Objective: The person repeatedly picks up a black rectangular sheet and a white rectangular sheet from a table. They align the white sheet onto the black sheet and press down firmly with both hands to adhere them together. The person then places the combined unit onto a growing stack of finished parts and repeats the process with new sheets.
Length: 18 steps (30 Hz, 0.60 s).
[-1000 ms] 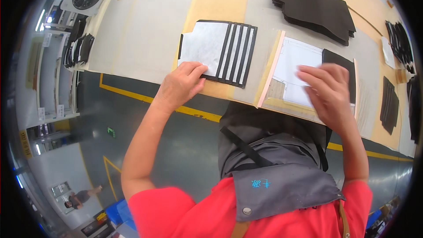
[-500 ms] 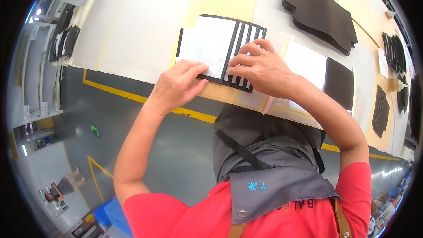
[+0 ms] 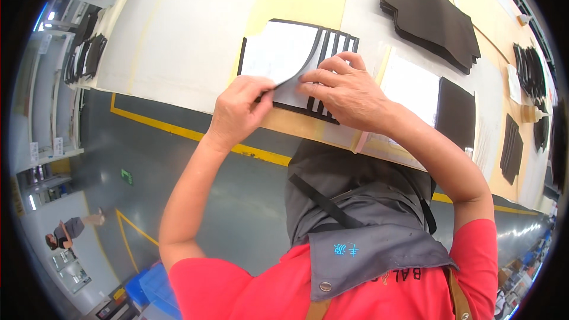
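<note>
A white sheet with a black edge (image 3: 275,50) lies near the table's front edge, its near corner peeled up and bent. My left hand (image 3: 242,104) pinches that raised corner between thumb and fingers. Along the sheet's right side runs a panel of black and white strips (image 3: 335,41). Over these strips rests my right hand (image 3: 351,92), fingers apart and bent, tips beside the sheet's curled right edge. Those fingertips are slightly blurred, and the thumb is mostly hidden. Beneath the lifted corner a pale grey surface and a black border show.
Right of my hands lies a white sheet (image 3: 409,86) beside a black piece (image 3: 455,112). A stack of black cut pieces (image 3: 430,21) sits farther back. More black pieces (image 3: 511,151) and a bottle (image 3: 531,114) stand at far right. Another person (image 3: 66,234) is at lower left.
The sheet lay flat under my left fingers; now its near corner is lifted and curled. My right fingertips have shifted slightly left. The person at lower left has changed position.
</note>
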{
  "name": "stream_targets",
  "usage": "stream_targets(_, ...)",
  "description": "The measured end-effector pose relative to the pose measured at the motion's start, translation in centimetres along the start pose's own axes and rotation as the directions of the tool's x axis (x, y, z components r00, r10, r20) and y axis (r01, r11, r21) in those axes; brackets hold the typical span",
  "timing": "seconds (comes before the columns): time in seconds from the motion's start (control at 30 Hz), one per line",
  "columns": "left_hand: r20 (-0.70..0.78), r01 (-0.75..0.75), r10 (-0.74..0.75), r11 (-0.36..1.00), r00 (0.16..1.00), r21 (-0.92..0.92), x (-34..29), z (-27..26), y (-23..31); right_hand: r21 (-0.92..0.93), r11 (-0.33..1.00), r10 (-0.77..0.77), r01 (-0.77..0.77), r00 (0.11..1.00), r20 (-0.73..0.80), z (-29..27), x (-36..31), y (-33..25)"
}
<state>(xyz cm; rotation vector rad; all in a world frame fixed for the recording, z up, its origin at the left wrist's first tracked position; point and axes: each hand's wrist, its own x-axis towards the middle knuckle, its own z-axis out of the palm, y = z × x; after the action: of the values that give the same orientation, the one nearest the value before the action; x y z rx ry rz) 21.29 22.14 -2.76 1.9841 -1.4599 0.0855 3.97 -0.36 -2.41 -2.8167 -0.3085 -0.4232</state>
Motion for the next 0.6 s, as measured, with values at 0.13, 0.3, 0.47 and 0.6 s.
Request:
stream_targets(0.13,-0.294,0.356,-0.442,0.884,0.847,-0.301,3.0,-4.5,-1.8,-0.076,0.997,-0.015,0.015,1.000,-0.002,0.0,0.4,0.1)
stream_targets(0.3,-0.519,0.064,-0.114,0.992,0.847,-0.113,7.5,-13.0,2.0,-0.022,1.000,-0.002,-0.003,0.973,-0.232,-1.3,1.4,0.4)
stream_targets(0.47,-0.237,-0.197,0.287,0.920,0.928,0.339,8.5,-13.0,11.5,0.077,0.989,0.148,-0.126,0.807,-0.572,-11.3,2.2,0.1)
stream_targets(0.6,-0.051,-0.514,0.543,0.818,0.838,0.256,10.0,-10.6,15.9,0.114,0.993,0.065,-0.002,0.834,-0.549,-13.8,0.9,0.2)
